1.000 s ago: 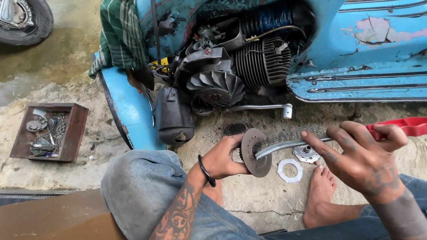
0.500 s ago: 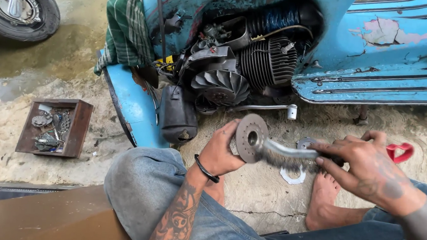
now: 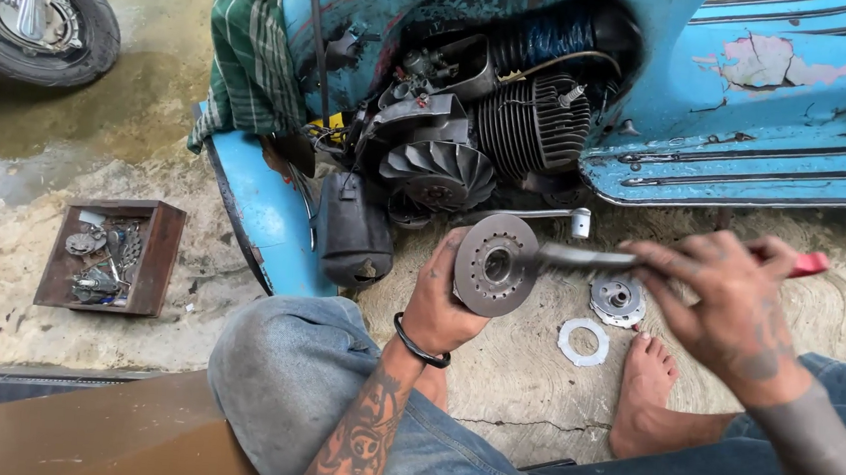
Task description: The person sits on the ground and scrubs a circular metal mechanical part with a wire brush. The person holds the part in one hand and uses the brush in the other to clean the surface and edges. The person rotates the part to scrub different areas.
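While I'm sitting on the concrete by the blue scooter [image 3: 799, 115], my left hand [image 3: 443, 303] is wrapped around the round metal disc [image 3: 494, 264] at the middle of the frame, fingers curled on its edge. My right hand [image 3: 726, 303] is closed on a red-handled tool [image 3: 580, 258] whose tip meets the disc. Just below sit 2 loose bits on the ground, a small hub part [image 3: 617, 299] and a flat white ring [image 3: 582, 341]. Wooden parts box [image 3: 158, 259] is at the left.

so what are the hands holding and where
The left hand grips a round metal disc by its rim. The right hand holds a metal tool by its handle, its tip at the disc's centre.
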